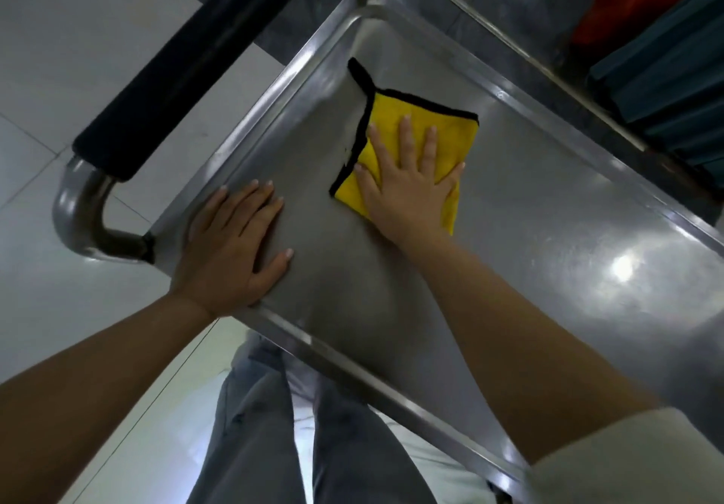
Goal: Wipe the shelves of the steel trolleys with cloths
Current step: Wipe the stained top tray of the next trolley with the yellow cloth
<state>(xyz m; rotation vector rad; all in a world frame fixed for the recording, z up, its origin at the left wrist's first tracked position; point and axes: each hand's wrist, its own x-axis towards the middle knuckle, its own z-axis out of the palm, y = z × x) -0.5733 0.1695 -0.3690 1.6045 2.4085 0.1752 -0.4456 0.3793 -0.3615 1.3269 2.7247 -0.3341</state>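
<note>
The top shelf (548, 252) of a steel trolley fills the middle of the view, a shallow tray with a raised rim. A folded yellow cloth with black edging (454, 127) lies flat on the shelf toward its far left part. My right hand (407, 186) presses flat on the cloth, fingers straight and spread. My left hand (235, 245) rests flat on the shelf at its near left corner, fingers straight, partly over the rim.
The trolley's handle, a black foam grip (196, 60) on a bent steel tube (78, 205), sticks out on the left over a pale tiled floor. A second steel shelf edge (587, 88) and blue and red items (666, 52) stand at the far right. My legs are below.
</note>
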